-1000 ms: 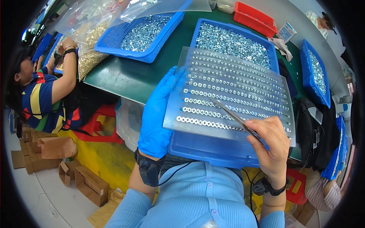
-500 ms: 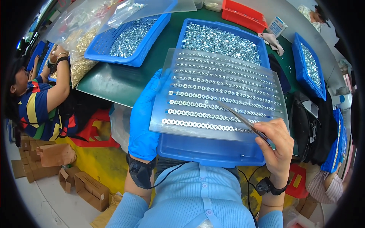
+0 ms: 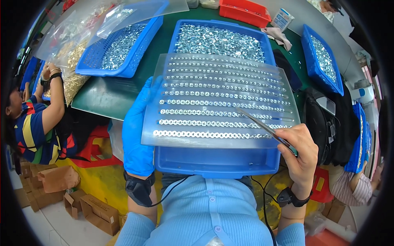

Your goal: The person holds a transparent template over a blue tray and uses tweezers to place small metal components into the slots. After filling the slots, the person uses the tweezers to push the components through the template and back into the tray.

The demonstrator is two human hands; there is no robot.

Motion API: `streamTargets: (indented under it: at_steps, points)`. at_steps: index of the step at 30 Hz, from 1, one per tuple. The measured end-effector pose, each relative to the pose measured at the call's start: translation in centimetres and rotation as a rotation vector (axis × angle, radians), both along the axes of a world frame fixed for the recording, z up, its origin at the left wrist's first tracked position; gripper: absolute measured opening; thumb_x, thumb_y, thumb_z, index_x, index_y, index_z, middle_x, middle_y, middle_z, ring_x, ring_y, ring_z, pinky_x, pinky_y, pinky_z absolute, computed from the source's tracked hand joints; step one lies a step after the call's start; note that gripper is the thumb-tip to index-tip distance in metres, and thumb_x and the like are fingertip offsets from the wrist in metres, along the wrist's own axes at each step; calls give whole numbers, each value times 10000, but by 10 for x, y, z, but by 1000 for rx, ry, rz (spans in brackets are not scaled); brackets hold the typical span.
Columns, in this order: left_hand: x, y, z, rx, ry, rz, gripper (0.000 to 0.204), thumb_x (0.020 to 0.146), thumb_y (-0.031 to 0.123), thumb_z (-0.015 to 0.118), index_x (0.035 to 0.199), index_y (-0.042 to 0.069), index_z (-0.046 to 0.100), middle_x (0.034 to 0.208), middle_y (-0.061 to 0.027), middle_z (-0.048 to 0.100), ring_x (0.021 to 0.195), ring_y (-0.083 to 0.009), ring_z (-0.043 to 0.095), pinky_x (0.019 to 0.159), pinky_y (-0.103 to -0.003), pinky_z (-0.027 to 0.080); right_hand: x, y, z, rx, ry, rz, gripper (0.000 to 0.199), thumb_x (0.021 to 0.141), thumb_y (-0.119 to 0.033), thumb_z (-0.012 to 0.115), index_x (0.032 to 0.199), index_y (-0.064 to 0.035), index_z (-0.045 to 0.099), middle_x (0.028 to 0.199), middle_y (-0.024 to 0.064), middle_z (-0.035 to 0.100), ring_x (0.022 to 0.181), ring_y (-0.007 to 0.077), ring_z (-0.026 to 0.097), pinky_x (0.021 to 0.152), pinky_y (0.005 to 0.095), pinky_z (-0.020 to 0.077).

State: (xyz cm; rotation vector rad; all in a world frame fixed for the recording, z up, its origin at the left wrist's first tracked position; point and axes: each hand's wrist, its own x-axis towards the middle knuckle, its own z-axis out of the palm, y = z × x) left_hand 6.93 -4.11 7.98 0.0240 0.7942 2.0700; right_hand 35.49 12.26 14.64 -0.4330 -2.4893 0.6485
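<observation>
1. Right hand: bare, thumb and fingers clamped on the metal tweezers, off the right part of the plate's near edge.
2. Tweezers: long axis runs from the hand leftward and away from the body, oblique to the rows. Tip stands over mid-plate, near the third and fourth rows from the body; contact cannot be determined.
3. Left hand: blue-gloved, at the plate's left edge, fingers partly beneath it; closure cannot be told.
4. Translucent slotted plate: lies between the hands, rows running left to right. The left hand touches it; the right hand is nearer the rows' right ends.
5. Nut-like metal pieces: lined up along the slots.
6. Blue tray: shows below the plate's near edge.
7. Loose metal parts: heaped beyond the plate's far edge.
</observation>
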Motion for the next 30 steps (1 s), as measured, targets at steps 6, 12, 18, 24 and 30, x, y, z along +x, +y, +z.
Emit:
streamTargets:
  at_steps: [6, 12, 18, 24, 30]
  points:
    - [2, -1, 0, -13, 39, -4, 441, 1063, 176, 440, 1471, 9, 419, 1370, -147, 572, 1144, -206, 630, 989, -342, 544, 11, 1, 0, -19, -1, -55, 326, 726, 11, 769, 1047, -20, 718, 967, 90, 739, 854, 250, 660, 764, 337, 492]
    - [-1, -4, -2, -61, 221, -60, 471, 1049, 185, 475, 1478, 1, 408, 1438, -127, 519, 1243, -213, 562, 1091, -345, 448, 19, 8, 1, -6, 2, -60, 327, 729, -4, 773, 1051, -20, 720, 966, 91, 739, 841, 241, 659, 753, 335, 487]
    - [-6, -4, -6, -71, 179, -56, 474, 1045, 185, 483, 1477, 2, 416, 1429, -127, 529, 1222, -203, 577, 1063, -332, 471, 29, 14, -1, 1, 22, -59, 334, 729, -6, 771, 1060, -21, 721, 969, 93, 740, 825, 240, 652, 746, 334, 484]
    - [6, 0, 8, -227, 270, 22, 460, 1047, 179, 478, 1466, -6, 434, 1423, -131, 533, 1205, -186, 589, 1040, -314, 490, 38, 19, 0, 7, 12, -70, 334, 731, -5, 764, 1062, -20, 720, 975, 96, 742, 816, 239, 647, 744, 334, 483]
    - [-9, -6, -8, -159, 206, -21, 449, 1045, 170, 487, 1456, -8, 450, 1392, -131, 561, 1174, -174, 608, 1017, -303, 507, 47, 21, 0, -14, 13, -101, 325, 733, -5, 758, 1055, -19, 721, 970, 97, 740, 820, 239, 645, 742, 333, 483]
